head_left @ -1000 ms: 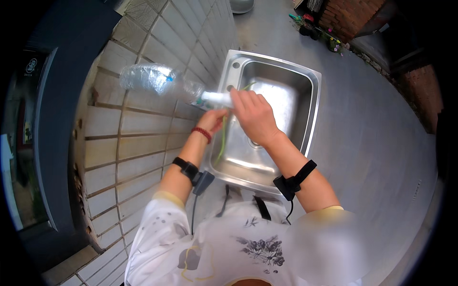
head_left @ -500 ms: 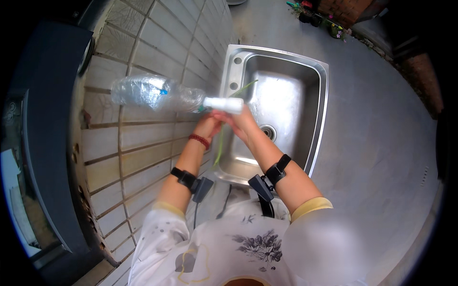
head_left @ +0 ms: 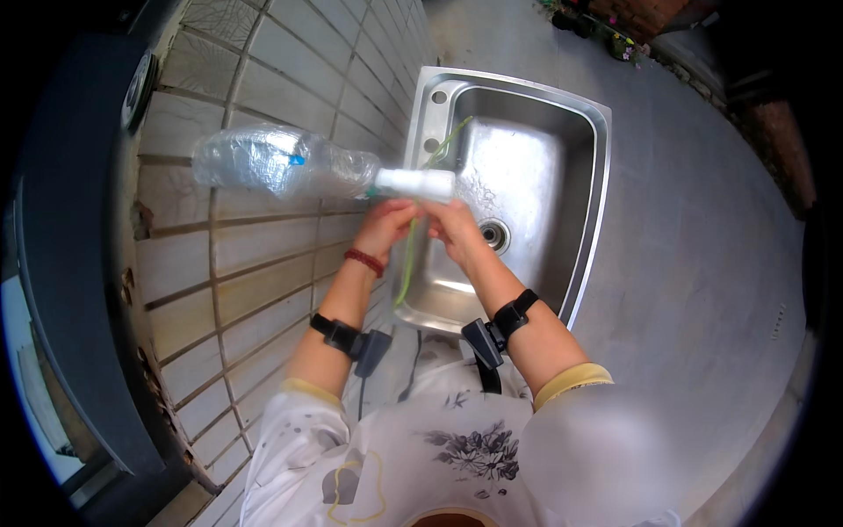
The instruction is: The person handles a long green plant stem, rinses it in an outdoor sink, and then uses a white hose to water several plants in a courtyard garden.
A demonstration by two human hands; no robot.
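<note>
With fingers bent, the left hand (head_left: 386, 227) and right hand (head_left: 451, 230) sit close together at a long, thin green strand (head_left: 407, 270) along the rectangular silver metal sink's (head_left: 435, 121) left edge, though whether either grips it I cannot tell, near a clear plastic bottle's (head_left: 272, 162) white cylindrical neck (head_left: 417, 183)

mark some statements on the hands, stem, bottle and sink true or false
1. The left hand and right hand are close together. True.
2. The red bracelet is on the right wrist. False: the bracelet is on the left wrist.
3. The green stem is long and thin. True.
4. The clear bottle lies in the basin. False: the bottle shows left of the sink.
5. A black strap sits on each forearm. True.
</note>
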